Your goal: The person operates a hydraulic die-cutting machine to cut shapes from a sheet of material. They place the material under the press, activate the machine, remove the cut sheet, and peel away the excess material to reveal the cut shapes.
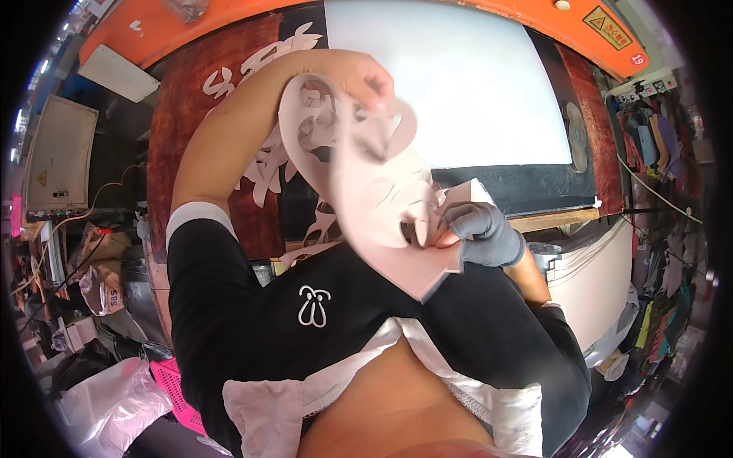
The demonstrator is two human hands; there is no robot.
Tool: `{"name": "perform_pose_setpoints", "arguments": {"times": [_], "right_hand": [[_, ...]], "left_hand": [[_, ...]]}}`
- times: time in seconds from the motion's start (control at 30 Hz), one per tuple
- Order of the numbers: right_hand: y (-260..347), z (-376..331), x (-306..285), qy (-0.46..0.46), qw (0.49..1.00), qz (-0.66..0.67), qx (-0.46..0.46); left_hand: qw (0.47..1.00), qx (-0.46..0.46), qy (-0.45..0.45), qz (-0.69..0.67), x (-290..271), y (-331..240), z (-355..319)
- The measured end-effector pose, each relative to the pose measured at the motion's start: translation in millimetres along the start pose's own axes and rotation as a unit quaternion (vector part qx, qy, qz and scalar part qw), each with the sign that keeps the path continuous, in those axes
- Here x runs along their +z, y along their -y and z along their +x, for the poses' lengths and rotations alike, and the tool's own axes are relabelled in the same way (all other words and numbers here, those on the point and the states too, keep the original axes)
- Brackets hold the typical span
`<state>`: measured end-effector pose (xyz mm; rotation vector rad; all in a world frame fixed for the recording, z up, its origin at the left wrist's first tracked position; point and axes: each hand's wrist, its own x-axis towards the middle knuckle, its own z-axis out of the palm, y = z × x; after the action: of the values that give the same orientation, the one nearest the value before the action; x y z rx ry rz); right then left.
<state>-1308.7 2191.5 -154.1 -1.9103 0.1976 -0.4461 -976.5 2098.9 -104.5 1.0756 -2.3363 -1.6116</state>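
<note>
Up close to the camera, a thin, pale pink sheet of flexible material with curved shapes cut out of it [374,191] hangs between both hands, above the person's chest and in front of the workbench. The bare left hand [359,76] is raised at the top of the sheet, its fingers closed over the upper edge so that the sheet droops down and to the right from there. The right hand [481,233], in a grey knitted glove, pinches the lower right part of the sheet, beside one of the cut-out holes; thumb and fingers are pressed together on the material. The lower corner of the sheet points down towards the black short-sleeved shirt [252,305].

Behind the sheet lies a dark red-brown work surface [183,107], and on it rest more pale pink offcuts with looping outlines [263,172]. To the right of them a large, smooth white board [450,84] lies flat, with a black mat [519,187] showing along its near edge. An orange machine housing [489,9] runs across the top, bearing a yellow warning label. At lower left a bright pink perforated plastic crate [179,393] stands just beside a crumpled translucent plastic bag [107,408].
</note>
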Motion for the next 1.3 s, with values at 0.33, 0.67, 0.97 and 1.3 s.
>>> {"name": "perform_pose_setpoints", "arguments": {"times": [0.33, 0.67, 0.97, 1.3], "right_hand": [[4.3, -0.5, -9.6, -0.107, 0.994, 0.032, -0.016], [-2.9, 0.3, -16.0, -0.288, 0.952, 0.054, 0.09], [-8.6, 11.7, -15.6, -0.338, 0.937, 0.067, 0.06], [-18.3, 64.5, -44.3, -0.315, 0.937, -0.038, 0.147]], "left_hand": [[0.848, -0.015, -0.529, -0.035, -65.0, 146.1, -15.0], [0.833, 0.144, -0.273, -0.46, 11.3, 125.9, 36.6], [0.685, 0.045, -0.513, -0.516, 43.5, 101.2, 35.7], [0.758, 0.112, -0.619, -0.174, 118.3, 63.3, -32.5]]}}
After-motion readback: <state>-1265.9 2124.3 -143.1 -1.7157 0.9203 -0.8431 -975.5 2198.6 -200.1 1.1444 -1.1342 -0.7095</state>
